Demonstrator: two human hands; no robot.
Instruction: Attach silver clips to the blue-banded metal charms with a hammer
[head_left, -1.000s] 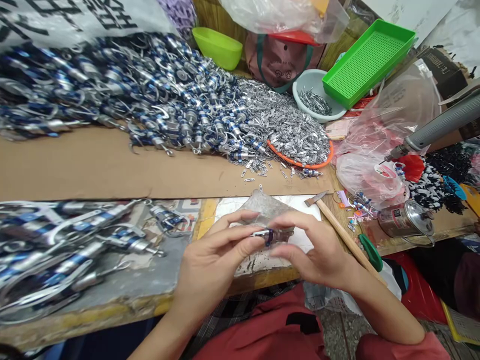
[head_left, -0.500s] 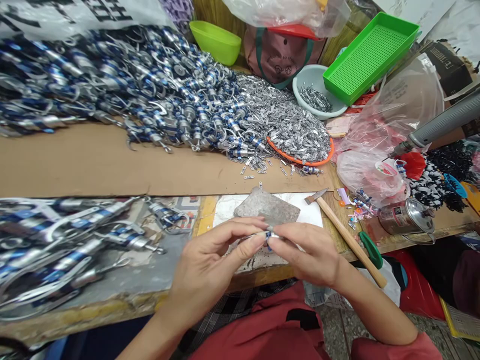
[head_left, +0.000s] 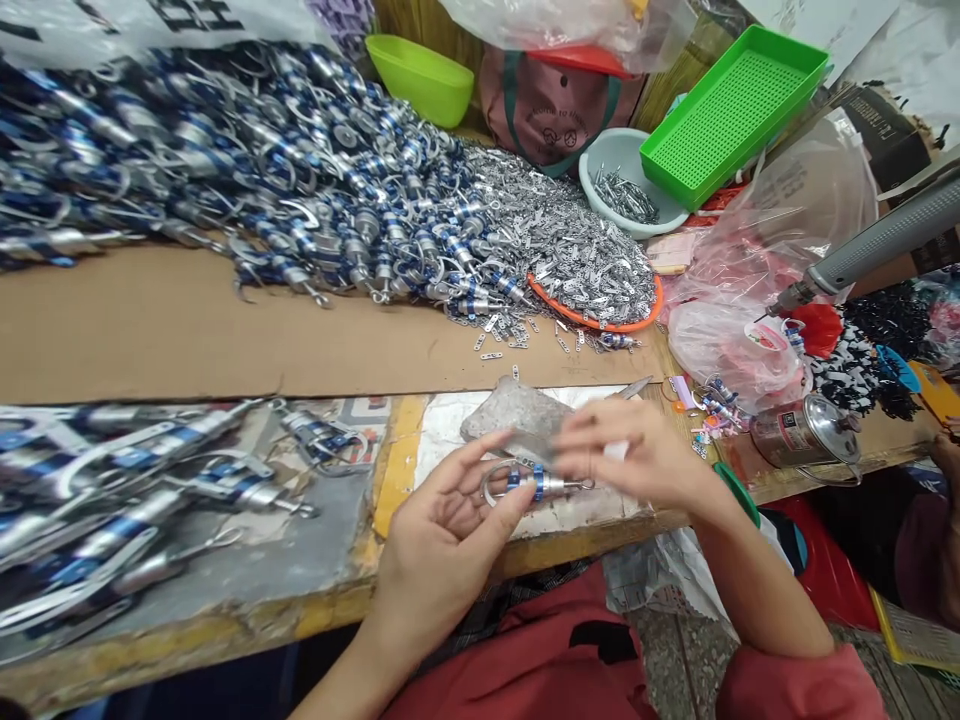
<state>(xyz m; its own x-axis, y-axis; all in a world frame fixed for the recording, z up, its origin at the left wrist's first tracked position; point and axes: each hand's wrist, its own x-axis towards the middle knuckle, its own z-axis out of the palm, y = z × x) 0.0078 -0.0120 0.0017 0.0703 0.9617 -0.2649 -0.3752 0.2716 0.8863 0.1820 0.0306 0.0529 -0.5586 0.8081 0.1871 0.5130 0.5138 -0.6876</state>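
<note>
Your left hand point(head_left: 442, 525) had its fingers clamped on a blue-and-silver metal fitting point(head_left: 549, 484), held roughly level near the stone block point(head_left: 514, 408). Your right hand point(head_left: 645, 455) was too blurred to tell its fingers' state.

The person wears a dusty red top point(head_left: 525, 685), seen below the worktable's front edge point(head_left: 319, 612). Its cloth is plain and matt, with soft creases. An irregular black patch point(head_left: 604, 640) shows on it, just below that edge; whether it is printed, sewn on or lying loose is unclear. The right sleeve point(head_left: 802, 682), of the same red, lies farther right below the edge, loose and wrinkled, and ends near the elbow. Dark cloth point(head_left: 491, 607) with a faint check shows between the edge and the top. The left hand point(head_left: 448, 522) is bare, with slender fingers; the right hand point(head_left: 645, 450) is bare too, its fingers blurred.
</note>
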